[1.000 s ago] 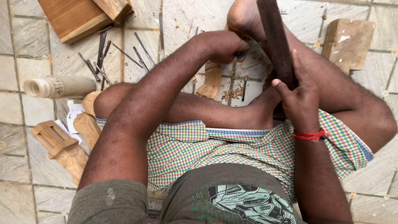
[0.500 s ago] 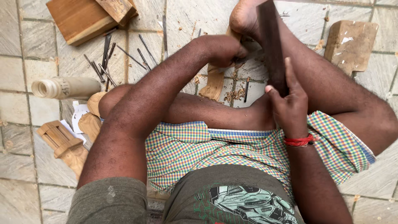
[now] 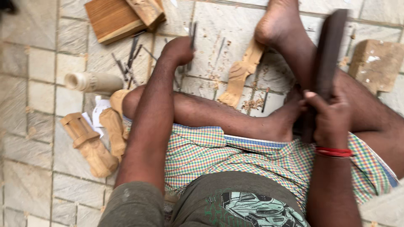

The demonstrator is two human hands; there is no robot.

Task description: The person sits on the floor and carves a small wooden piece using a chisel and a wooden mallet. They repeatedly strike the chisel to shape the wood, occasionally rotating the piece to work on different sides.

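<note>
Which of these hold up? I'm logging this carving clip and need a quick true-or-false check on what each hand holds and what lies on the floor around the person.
1. The right hand has its grip on a long dark mallet. True.
2. The left hand rests empty on the knee. False: it is out over the tiled floor, closed on a thin metal chisel.
3. A pale carved wooden piece lies on the floor beside the foot. True.
4. The loose metal tools lie to the right of the mallet. False: they lie left, near the wooden blocks.
</note>
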